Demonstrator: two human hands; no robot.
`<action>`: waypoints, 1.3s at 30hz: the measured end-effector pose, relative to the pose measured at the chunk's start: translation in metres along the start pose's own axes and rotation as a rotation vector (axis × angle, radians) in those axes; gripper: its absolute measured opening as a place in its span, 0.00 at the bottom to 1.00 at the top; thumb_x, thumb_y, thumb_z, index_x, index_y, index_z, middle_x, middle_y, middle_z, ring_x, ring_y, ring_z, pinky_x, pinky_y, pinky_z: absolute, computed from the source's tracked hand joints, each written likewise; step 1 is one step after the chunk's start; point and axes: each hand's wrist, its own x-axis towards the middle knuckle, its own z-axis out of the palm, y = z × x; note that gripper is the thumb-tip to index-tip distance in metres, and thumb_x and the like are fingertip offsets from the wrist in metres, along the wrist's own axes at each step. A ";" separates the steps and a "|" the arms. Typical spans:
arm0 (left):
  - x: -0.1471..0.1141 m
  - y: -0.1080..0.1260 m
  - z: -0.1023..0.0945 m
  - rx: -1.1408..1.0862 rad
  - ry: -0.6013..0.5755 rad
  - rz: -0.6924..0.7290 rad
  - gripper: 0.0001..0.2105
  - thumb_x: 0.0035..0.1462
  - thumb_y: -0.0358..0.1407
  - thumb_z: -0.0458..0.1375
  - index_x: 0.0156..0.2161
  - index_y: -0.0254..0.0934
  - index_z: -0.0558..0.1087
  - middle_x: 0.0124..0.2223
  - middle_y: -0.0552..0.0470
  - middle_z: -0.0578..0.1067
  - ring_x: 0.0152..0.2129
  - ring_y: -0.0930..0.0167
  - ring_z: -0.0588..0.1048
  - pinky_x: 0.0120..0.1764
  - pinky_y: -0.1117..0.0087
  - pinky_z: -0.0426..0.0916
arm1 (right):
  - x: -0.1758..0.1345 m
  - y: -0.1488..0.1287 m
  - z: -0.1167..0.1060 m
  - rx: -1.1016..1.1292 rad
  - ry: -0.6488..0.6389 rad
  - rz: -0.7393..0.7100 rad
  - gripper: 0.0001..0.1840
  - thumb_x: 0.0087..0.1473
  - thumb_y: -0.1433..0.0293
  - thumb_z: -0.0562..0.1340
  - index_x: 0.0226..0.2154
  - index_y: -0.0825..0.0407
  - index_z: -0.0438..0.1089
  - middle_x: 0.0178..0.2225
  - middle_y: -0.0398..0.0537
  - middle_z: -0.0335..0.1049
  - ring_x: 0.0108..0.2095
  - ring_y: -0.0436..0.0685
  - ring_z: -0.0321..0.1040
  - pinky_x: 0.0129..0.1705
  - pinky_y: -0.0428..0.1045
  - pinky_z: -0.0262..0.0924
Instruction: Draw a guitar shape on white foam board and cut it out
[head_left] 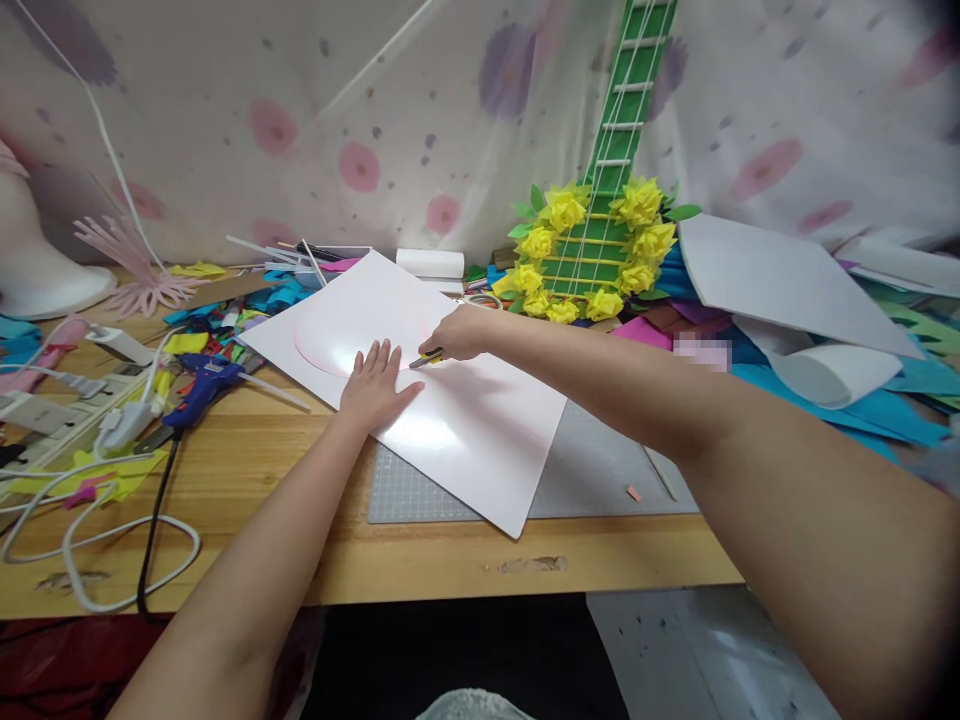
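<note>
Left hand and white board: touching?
Touching. The head view shows the left hand spread palm-down on the white board, no gap beneath it visible.

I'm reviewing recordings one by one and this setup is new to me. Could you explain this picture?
There is no machine: these are a person's bare hands, seen by a camera worn on the head. The right hand holds what looks like a craft knife at a white board; the left hand lies flat on it. Underneath are a grey cutting mat and wooden table. A blue glue gun lies left; a flowered green guitar shape stands behind.
</note>
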 end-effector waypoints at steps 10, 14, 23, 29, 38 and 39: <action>0.000 0.001 -0.001 0.002 0.000 0.000 0.39 0.57 0.57 0.38 0.65 0.29 0.48 0.67 0.40 0.44 0.64 0.60 0.41 0.62 0.55 0.39 | -0.001 0.005 0.020 0.075 0.057 0.034 0.27 0.57 0.68 0.52 0.59 0.37 0.55 0.45 0.48 0.72 0.40 0.57 0.67 0.34 0.48 0.49; 0.000 0.001 -0.001 0.010 0.003 -0.004 0.39 0.57 0.57 0.38 0.65 0.28 0.47 0.67 0.40 0.44 0.64 0.60 0.41 0.62 0.55 0.39 | 0.002 0.010 0.022 0.023 0.088 0.001 0.26 0.57 0.68 0.51 0.58 0.36 0.55 0.44 0.48 0.72 0.41 0.58 0.67 0.33 0.48 0.48; 0.000 0.001 -0.001 0.004 -0.005 -0.006 0.39 0.57 0.56 0.37 0.65 0.28 0.47 0.67 0.40 0.44 0.64 0.59 0.40 0.62 0.54 0.39 | -0.004 0.002 0.012 0.036 0.035 0.021 0.25 0.56 0.69 0.52 0.57 0.39 0.58 0.44 0.49 0.71 0.42 0.58 0.67 0.35 0.49 0.50; 0.000 0.001 -0.001 0.004 -0.014 -0.006 0.39 0.57 0.57 0.37 0.65 0.28 0.47 0.67 0.40 0.44 0.64 0.60 0.40 0.62 0.55 0.39 | -0.007 -0.010 -0.002 0.034 -0.054 0.049 0.25 0.54 0.72 0.54 0.55 0.43 0.61 0.45 0.51 0.71 0.45 0.60 0.66 0.36 0.50 0.53; 0.000 -0.001 0.003 0.010 0.022 0.006 0.38 0.57 0.56 0.38 0.65 0.30 0.48 0.67 0.41 0.46 0.64 0.59 0.41 0.61 0.54 0.40 | -0.010 -0.010 0.011 0.118 -0.017 0.057 0.24 0.55 0.72 0.53 0.55 0.44 0.60 0.43 0.52 0.72 0.43 0.59 0.67 0.35 0.49 0.52; 0.000 0.000 0.003 0.007 0.020 0.006 0.38 0.57 0.56 0.38 0.65 0.30 0.48 0.67 0.41 0.45 0.64 0.59 0.41 0.61 0.54 0.40 | -0.010 -0.009 0.013 0.125 -0.008 0.055 0.25 0.55 0.71 0.53 0.56 0.44 0.60 0.43 0.52 0.72 0.43 0.59 0.67 0.35 0.49 0.52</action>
